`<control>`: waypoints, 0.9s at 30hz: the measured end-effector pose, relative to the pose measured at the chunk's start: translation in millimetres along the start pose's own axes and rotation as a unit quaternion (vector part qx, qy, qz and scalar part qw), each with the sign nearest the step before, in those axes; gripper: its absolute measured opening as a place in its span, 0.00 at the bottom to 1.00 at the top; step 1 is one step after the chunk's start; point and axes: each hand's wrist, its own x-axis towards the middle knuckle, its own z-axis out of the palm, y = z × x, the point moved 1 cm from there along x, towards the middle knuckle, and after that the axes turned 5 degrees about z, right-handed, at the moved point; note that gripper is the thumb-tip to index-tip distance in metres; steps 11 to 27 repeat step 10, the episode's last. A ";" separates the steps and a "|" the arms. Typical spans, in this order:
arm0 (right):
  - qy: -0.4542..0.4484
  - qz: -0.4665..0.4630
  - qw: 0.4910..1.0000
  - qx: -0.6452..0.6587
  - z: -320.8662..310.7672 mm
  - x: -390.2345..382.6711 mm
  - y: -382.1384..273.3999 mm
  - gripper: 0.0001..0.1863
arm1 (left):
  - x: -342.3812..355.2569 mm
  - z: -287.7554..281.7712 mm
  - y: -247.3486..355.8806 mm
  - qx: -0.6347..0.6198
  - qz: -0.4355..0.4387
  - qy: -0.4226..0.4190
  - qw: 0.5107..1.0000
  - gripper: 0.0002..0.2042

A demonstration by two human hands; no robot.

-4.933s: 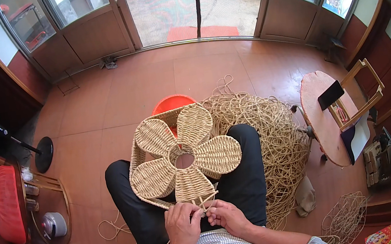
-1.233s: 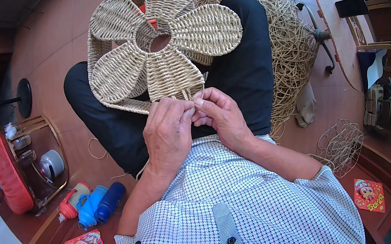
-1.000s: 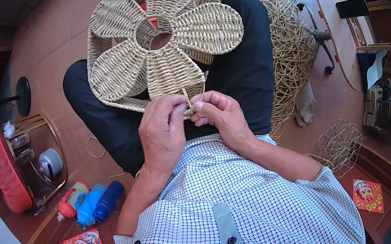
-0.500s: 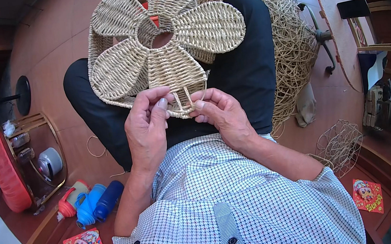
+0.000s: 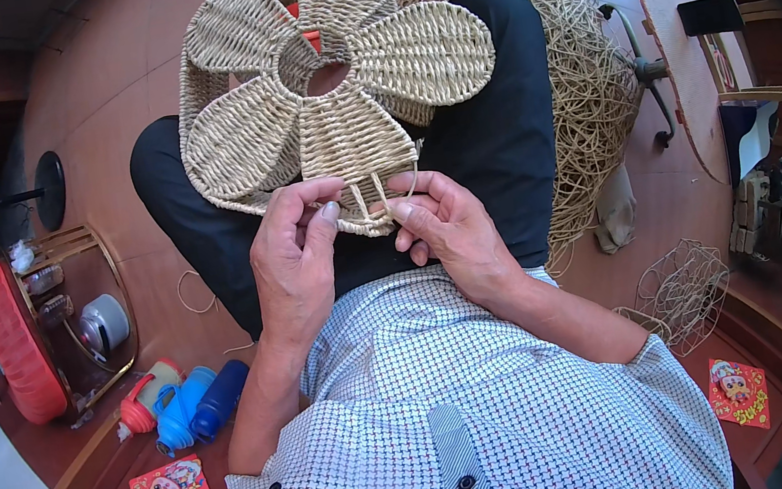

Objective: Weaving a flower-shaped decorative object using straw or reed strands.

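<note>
A flower-shaped basket point(image 5: 424, 55) woven from straw-coloured cord rests across my lap, its petals around a round central hole. The nearest petal point(image 5: 353, 139) is woven over its upper part; lower down, two bare spokes run to the curved rim point(image 5: 370, 228). My left hand point(image 5: 301, 250) is closed, thumb and fingers pinching at the left edge of this petal. At its right side my right hand point(image 5: 446, 224) has thumb and forefinger pressed together on a thin cord point(image 5: 414, 176) that loops up to the petal's edge.
A big heap of loose cord point(image 5: 583, 104) lies on the floor beyond my right knee, with a smaller tangle point(image 5: 684, 294) nearer. To the left are a blue bottle point(image 5: 219, 402), a light-blue jug point(image 5: 183, 410) and a red stool point(image 5: 19, 341). A rimmed round board point(image 5: 680, 49) stands at right.
My right fingers have shifted slightly at the petal's right side, and the cord there now lies differently, leaving both bare spokes plainer to see. My left hand stays at the left edge.
</note>
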 end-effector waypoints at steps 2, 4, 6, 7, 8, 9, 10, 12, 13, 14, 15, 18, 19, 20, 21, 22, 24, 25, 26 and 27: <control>0.020 0.011 1.000 -0.010 1.2 -2.3 -3.6 0.22 | -0.6 0.6 -0.5 -0.007 -0.005 0.000 1.000 0.10; 0.020 0.022 0.999 0.016 2.2 -3.4 -4.8 0.22 | -1.5 1.0 -0.9 -0.015 -0.011 -0.001 1.000 0.10; 0.016 0.030 0.999 0.043 1.8 -3.8 -3.8 0.22 | -1.7 1.6 -0.7 0.003 0.003 -0.008 1.000 0.11; 0.005 0.037 0.996 0.079 1.8 -4.4 -2.2 0.22 | -1.7 1.4 -0.3 0.003 0.003 -0.009 1.000 0.11; 0.002 0.052 0.992 0.112 1.6 -4.3 -0.4 0.23 | -1.2 0.7 1.0 0.039 0.031 -0.021 0.999 0.11; -0.012 0.041 0.991 0.125 1.7 -4.0 1.4 0.23 | -0.9 -0.4 2.3 0.076 0.061 -0.035 0.995 0.11; -0.004 0.047 0.991 0.127 1.6 -3.6 3.8 0.24 | -0.5 -0.5 3.0 0.074 0.059 -0.034 0.995 0.11; -0.004 0.047 0.991 0.127 1.6 -3.6 3.8 0.24 | -0.5 -0.5 3.0 0.074 0.059 -0.034 0.995 0.11; -0.004 0.047 0.991 0.127 1.6 -3.6 3.8 0.24 | -0.5 -0.5 3.0 0.074 0.059 -0.034 0.995 0.11; -0.004 0.047 0.991 0.127 1.6 -3.6 3.8 0.24 | -0.5 -0.5 3.0 0.074 0.059 -0.034 0.995 0.11; -0.004 0.047 0.991 0.127 1.6 -3.6 3.8 0.24 | -0.5 -0.5 3.0 0.074 0.059 -0.034 0.995 0.11; -0.004 0.047 0.991 0.127 1.6 -3.6 3.8 0.24 | -0.5 -0.5 3.0 0.074 0.059 -0.034 0.995 0.11; -0.004 0.047 0.991 0.127 1.6 -3.6 3.8 0.24 | -0.5 -0.5 3.0 0.074 0.059 -0.034 0.995 0.11; -0.004 0.047 0.991 0.127 1.6 -3.6 3.8 0.24 | -0.5 -0.5 3.0 0.074 0.059 -0.034 0.995 0.11; -0.004 0.047 0.991 0.127 1.6 -3.6 3.8 0.24 | -0.5 -0.5 3.0 0.074 0.059 -0.034 0.995 0.11; -0.004 0.047 0.991 0.127 1.6 -3.6 3.8 0.24 | -0.5 -0.5 3.0 0.074 0.059 -0.034 0.995 0.11; -0.004 0.047 0.991 0.127 1.6 -3.6 3.8 0.24 | -0.5 -0.5 3.0 0.074 0.059 -0.034 0.995 0.11; -0.004 0.047 0.991 0.127 1.6 -3.6 3.8 0.24 | -0.5 -0.5 3.0 0.074 0.059 -0.034 0.995 0.11; -0.004 0.047 0.991 0.127 1.6 -3.6 3.8 0.24 | -0.5 -0.5 3.0 0.074 0.059 -0.034 0.995 0.11; -0.004 0.047 0.991 0.127 1.6 -3.6 3.8 0.24 | -0.5 -0.5 3.0 0.074 0.059 -0.034 0.995 0.11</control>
